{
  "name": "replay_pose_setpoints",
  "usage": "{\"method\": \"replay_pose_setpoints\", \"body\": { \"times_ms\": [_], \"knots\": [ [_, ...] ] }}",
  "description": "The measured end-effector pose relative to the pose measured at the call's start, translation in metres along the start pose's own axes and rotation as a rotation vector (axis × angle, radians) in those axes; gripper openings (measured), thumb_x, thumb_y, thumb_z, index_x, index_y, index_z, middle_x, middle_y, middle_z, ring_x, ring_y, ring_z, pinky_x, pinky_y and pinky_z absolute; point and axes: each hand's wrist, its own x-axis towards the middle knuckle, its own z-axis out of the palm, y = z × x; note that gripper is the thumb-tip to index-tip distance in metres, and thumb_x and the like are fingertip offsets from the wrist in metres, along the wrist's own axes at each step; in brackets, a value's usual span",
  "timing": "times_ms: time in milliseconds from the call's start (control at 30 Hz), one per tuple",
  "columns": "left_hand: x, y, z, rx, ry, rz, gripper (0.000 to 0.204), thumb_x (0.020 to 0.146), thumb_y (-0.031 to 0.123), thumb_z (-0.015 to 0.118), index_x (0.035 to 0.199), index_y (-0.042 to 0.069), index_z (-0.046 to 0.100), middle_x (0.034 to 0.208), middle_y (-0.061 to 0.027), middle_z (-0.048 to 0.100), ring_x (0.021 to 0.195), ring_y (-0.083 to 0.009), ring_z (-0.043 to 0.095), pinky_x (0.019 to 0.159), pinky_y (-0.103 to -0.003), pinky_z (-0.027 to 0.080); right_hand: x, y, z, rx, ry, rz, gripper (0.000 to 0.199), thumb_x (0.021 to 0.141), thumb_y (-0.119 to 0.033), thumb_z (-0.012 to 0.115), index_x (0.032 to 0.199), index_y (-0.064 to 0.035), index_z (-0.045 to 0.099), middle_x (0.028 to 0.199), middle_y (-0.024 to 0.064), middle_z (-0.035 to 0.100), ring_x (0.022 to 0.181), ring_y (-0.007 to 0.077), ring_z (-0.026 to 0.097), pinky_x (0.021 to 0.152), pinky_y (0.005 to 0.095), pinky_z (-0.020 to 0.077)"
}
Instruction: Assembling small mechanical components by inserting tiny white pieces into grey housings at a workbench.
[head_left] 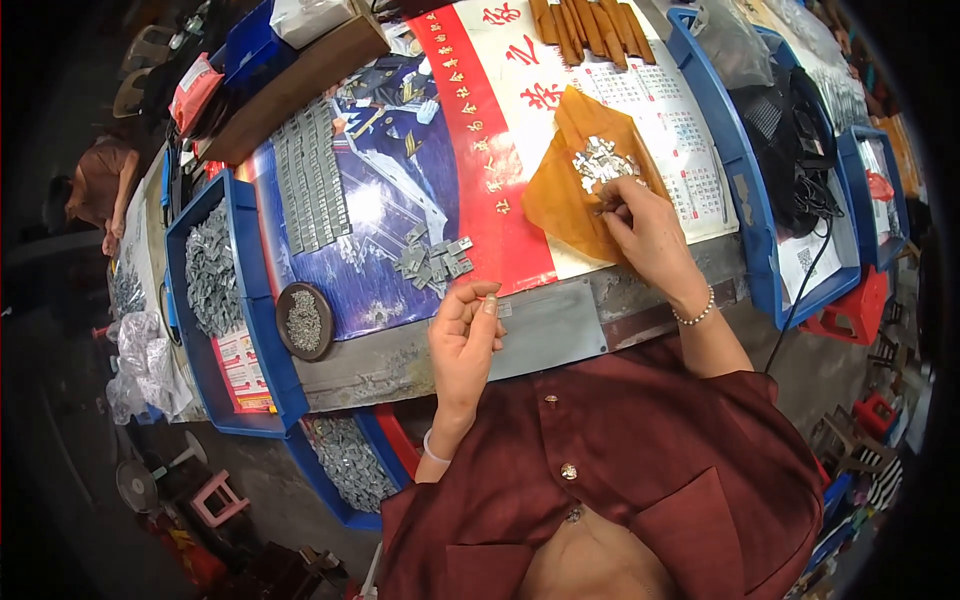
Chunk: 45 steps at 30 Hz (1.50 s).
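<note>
Two bare hands work over a table (560,325) covered by a large printed calendar poster (470,130). The left hand (463,345) is raised near the table's front edge, its thumb and forefinger pinched narrowly on a small grey metal piece (503,309). The right hand (645,230) reaches further out, fingers curled and closed down at the edge of a little heap of shiny metal bits (600,160) lying on an amber translucent sheet (560,195); whether it has actually gripped one of them cannot be told. Between the hands and a bit to the left, a loose cluster of grey clips (432,260) sits on the poster, and behind it neat rows of the same grey pieces (308,180) are laid out in a block. A round dark dish (304,320) of tiny metal parts rests near the table's left front corner, just beside a blue bin (215,290) heaped with grey parts. Another blue tray (345,465) of parts sits lower, beneath the table edge. Brown strips (590,30) lie fanned at the far side of the poster. To the right, a blue tray (740,190) holds black mesh and a cable. Nothing lies between either hand and its pieces. Another person (95,190) is at the far left.
</note>
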Motion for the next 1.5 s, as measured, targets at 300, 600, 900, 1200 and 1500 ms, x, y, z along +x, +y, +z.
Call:
{"method": "replay_pose_setpoints", "body": {
  "times_ms": [300,600,900,1200,1500],
  "knots": [
    [-0.003,-0.006,-0.004,-0.009,-0.017,-0.017,0.015,0.095,0.008,0.053,0.108,0.001,0.058,0.072,0.003,0.055,0.064,-0.0017,0.049,0.054,-0.017,0.039,0.01,-0.009,-0.009,0.045,-0.131,0.125,0.012,0.082,-0.002,0.059,0.094,-0.0011,0.057,0.081,0.0153,0.064,0.076,0.0308,0.064,0.065,0.0362,0.0485],
    [0.0,-0.009,-0.004,-0.021,-0.035,-0.041,0.016,0.095,0.007,0.053,0.109,0.0,0.057,0.074,0.0026,0.056,0.064,-0.0022,0.049,0.054,-0.018,0.039,0.013,-0.006,-0.016,-0.03,-0.248,-0.12,0.017,0.082,0.0,0.057,0.099,0.0002,0.055,0.081,0.0154,0.063,0.076,0.0322,0.061,0.07,0.0377,0.0483],
    [0.003,-0.013,-0.004,-0.029,-0.054,-0.058,0.016,0.095,0.007,0.054,0.109,0.0,0.057,0.074,0.0021,0.056,0.064,-0.0024,0.05,0.054,-0.018,0.039,0.017,0.003,-0.015,-0.008,-0.227,-0.193,0.02,0.083,0.0,0.055,0.102,-0.0015,0.056,0.086,0.0151,0.062,0.084,0.0316,0.061,0.075,0.039,0.0469],
    [0.004,-0.015,0.0,-0.002,-0.069,-0.072,0.016,0.095,0.008,0.054,0.109,0.0,0.057,0.071,0.0023,0.054,0.063,-0.0021,0.049,0.054,-0.018,0.039,0.019,0.005,-0.015,-0.187,-0.331,-0.397,0.034,0.082,0.001,0.055,0.115,-0.0057,0.059,0.094,0.0083,0.062,0.09,0.0275,0.056,0.083,0.0372,0.0452],
    [0.003,-0.018,0.003,0.011,-0.104,-0.08,0.017,0.095,0.008,0.053,0.109,0.0,0.057,0.069,0.0029,0.053,0.061,-0.0019,0.047,0.053,-0.018,0.038,0.022,0.003,-0.013,-0.154,-0.323,-0.353,0.036,0.08,0.002,0.059,0.115,-0.0071,0.06,0.091,0.0095,0.062,0.087,0.0273,0.059,0.079,0.037,0.0476]
  ]
}}
